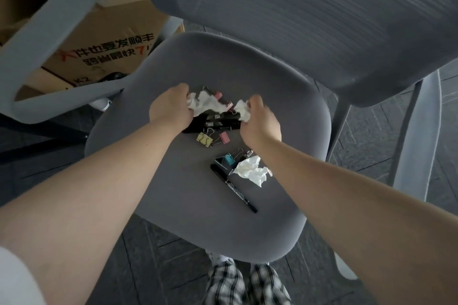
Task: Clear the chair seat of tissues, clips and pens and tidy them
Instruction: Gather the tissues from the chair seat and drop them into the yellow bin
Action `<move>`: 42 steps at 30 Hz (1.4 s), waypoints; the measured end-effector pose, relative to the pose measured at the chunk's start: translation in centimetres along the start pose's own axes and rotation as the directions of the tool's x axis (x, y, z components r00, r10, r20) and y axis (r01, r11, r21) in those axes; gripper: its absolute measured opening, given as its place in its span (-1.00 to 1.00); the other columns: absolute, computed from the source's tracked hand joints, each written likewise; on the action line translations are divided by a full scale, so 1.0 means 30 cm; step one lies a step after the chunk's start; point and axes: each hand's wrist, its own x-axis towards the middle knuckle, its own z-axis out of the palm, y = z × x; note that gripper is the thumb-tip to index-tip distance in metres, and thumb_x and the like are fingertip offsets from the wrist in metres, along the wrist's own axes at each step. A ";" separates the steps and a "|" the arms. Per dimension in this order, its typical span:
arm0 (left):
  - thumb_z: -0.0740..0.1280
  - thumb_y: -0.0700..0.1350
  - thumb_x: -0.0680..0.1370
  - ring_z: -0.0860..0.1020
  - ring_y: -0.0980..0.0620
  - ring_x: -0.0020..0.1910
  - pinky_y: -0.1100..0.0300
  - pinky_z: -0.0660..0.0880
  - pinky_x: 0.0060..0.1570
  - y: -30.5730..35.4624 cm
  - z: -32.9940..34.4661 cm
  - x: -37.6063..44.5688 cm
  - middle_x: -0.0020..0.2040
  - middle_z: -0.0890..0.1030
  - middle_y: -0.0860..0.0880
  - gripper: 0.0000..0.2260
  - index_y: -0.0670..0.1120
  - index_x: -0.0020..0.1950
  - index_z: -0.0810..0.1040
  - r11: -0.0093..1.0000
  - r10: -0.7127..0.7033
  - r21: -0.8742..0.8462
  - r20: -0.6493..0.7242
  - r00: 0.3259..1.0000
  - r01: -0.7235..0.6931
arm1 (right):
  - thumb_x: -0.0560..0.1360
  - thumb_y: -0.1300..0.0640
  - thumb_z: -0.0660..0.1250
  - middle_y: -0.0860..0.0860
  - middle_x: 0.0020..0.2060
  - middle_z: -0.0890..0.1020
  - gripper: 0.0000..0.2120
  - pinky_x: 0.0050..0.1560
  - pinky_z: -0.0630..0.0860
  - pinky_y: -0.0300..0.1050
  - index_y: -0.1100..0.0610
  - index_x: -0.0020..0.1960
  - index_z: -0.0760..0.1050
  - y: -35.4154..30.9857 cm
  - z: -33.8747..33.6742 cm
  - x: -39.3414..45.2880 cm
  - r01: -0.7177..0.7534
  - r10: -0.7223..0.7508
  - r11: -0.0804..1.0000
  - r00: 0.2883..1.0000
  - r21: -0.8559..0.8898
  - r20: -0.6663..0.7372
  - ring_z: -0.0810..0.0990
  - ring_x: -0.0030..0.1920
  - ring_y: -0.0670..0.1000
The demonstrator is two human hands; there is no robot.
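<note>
Hands (171,109) (260,124) gripping tissues (208,104) mid-seat (173,181), edges bare

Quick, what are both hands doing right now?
Left hand: closed on a large crumpled tissue.
Right hand: closed on a smaller crumpled tissue.

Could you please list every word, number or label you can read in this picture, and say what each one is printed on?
"K2": cardboard box, black print near its lower edge.
Two rows of Chinese characters with a red "7": same box, seen upside down; I cannot read them reliably.
White lettering on the black marker pen: too small to read.
Labels on the black pens between the hands: blurred.
</note>
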 end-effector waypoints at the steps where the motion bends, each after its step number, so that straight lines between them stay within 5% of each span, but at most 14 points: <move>1: 0.28 -0.28 0.47 0.39 -0.12 -0.22 0.09 0.26 -0.28 -0.001 -0.006 -0.004 -0.18 0.43 -0.10 -0.85 -0.14 -0.14 0.30 1.000 0.002 -0.007 -0.020 1.000 -0.002 | 0.46 0.30 0.21 0.06 -0.03 0.50 -0.70 -0.17 0.34 -0.08 0.11 0.15 0.29 0.007 -0.014 -0.021 0.012 -0.012 0.999 1.000 0.042 0.000 0.49 -0.06 0.16; 5: 0.27 -0.31 0.44 0.41 -0.14 -0.25 0.12 0.24 -0.33 -0.004 -0.023 -0.034 -0.23 0.44 -0.09 -0.85 -0.13 -0.16 0.31 0.999 0.006 -0.041 -0.037 0.999 -0.007 | 0.50 0.07 0.29 0.01 0.10 0.54 -0.61 -0.13 0.44 -0.10 0.02 0.29 0.29 0.062 -0.044 -0.137 0.096 -0.089 0.995 0.972 -0.020 0.216 0.56 0.05 0.14; 8: 0.24 -0.31 0.45 0.42 -0.13 -0.20 0.11 0.29 -0.28 0.010 -0.032 -0.060 -0.18 0.45 -0.07 -0.86 -0.12 -0.09 0.33 1.000 -0.002 -0.028 0.016 1.000 0.002 | 0.34 -0.22 0.46 -0.05 0.05 0.52 -0.41 -0.10 0.45 -0.08 -0.01 0.24 0.36 0.100 -0.050 -0.192 0.152 -0.075 0.974 0.917 -0.169 0.391 0.54 0.05 0.07; 11: 0.25 -0.28 0.47 0.42 -0.12 -0.17 0.10 0.30 -0.25 0.016 -0.028 -0.071 -0.14 0.46 -0.06 -0.85 -0.14 0.01 0.39 1.000 -0.009 -0.017 0.044 0.999 0.010 | 0.39 -0.04 0.48 0.02 0.10 0.50 -0.54 -0.07 0.46 -0.04 0.04 0.20 0.39 0.125 -0.033 -0.214 0.292 -0.076 0.867 0.878 -0.403 0.472 0.53 0.14 0.13; 13: 0.25 -0.28 0.47 0.41 -0.12 -0.18 0.10 0.29 -0.26 0.013 -0.023 -0.076 -0.14 0.46 -0.06 -0.86 -0.15 0.01 0.38 1.000 -0.019 -0.020 0.043 0.999 0.020 | 0.47 0.18 0.33 0.06 0.08 0.51 -0.80 -0.09 0.47 -0.04 0.03 0.08 0.47 0.131 -0.021 -0.218 0.331 -0.105 0.843 0.874 -0.424 0.474 0.55 0.12 0.16; 16: 0.24 -0.28 0.47 0.41 -0.13 -0.18 0.11 0.30 -0.28 0.006 -0.026 -0.096 -0.13 0.46 -0.08 -0.85 -0.17 0.03 0.39 0.999 -0.032 -0.027 0.050 0.998 0.034 | 0.42 0.29 0.20 0.02 0.00 0.54 -0.80 -0.16 0.45 -0.11 -0.02 -0.18 0.40 0.132 -0.012 -0.213 0.298 -0.141 0.891 0.899 -0.343 0.416 0.57 0.05 0.15; 20: 0.26 -0.26 0.46 0.43 -0.15 -0.16 0.10 0.34 -0.25 -0.009 -0.063 -0.148 -0.11 0.49 -0.09 -0.85 -0.15 0.01 0.39 0.999 -0.023 -0.044 0.055 0.998 0.026 | 0.42 0.30 0.16 0.03 -0.09 0.47 -0.80 -0.18 0.35 -0.13 0.08 -0.06 0.45 0.104 -0.037 -0.205 0.292 -0.185 0.901 0.927 -0.322 0.325 0.54 0.04 0.16; 24: 0.27 -0.25 0.45 0.44 -0.13 -0.20 0.14 0.28 -0.34 -0.008 -0.135 -0.222 -0.21 0.45 -0.05 -0.84 -0.09 -0.11 0.30 0.998 -0.039 -0.048 0.030 0.999 0.041 | 0.47 0.27 0.18 0.09 0.04 0.52 -0.80 -0.14 0.36 -0.10 0.14 0.06 0.47 0.043 -0.098 -0.215 0.351 -0.262 0.872 0.923 -0.341 0.282 0.53 0.08 0.18; 30: 0.30 -0.21 0.46 0.43 -0.13 -0.22 0.13 0.27 -0.36 -0.003 -0.218 -0.381 -0.23 0.44 -0.04 -0.87 -0.12 -0.08 0.35 0.991 -0.077 -0.112 -0.040 0.996 0.072 | 0.47 0.24 0.19 0.07 0.04 0.50 -0.88 -0.17 0.38 -0.09 0.11 -0.01 0.43 -0.052 -0.141 -0.273 0.437 -0.339 0.822 0.890 -0.365 0.304 0.48 -0.05 0.12; 36: 0.31 -0.25 0.45 0.42 -0.10 -0.26 0.12 0.25 -0.38 -0.081 -0.239 -0.738 -0.30 0.39 0.00 -0.85 -0.14 -0.15 0.33 0.946 -0.273 -0.218 -0.131 0.953 0.241 | 0.48 0.26 0.18 0.07 0.10 0.53 -0.76 -0.16 0.40 -0.08 0.12 0.11 0.47 -0.140 -0.135 -0.429 0.639 -0.503 0.669 0.765 -0.380 0.403 0.55 0.01 0.16; 42: 0.26 -0.27 0.45 0.43 -0.06 -0.26 0.16 0.25 -0.42 -0.165 -0.201 -1.206 -0.25 0.43 0.00 -0.88 -0.11 -0.10 0.34 0.812 -0.535 -0.338 -0.101 0.839 0.476 | 0.52 0.22 0.18 0.12 0.13 0.50 -0.75 -0.13 0.37 -0.07 0.17 0.19 0.43 -0.223 -0.024 -0.685 0.819 -0.613 0.401 0.573 -0.410 0.544 0.54 0.12 0.20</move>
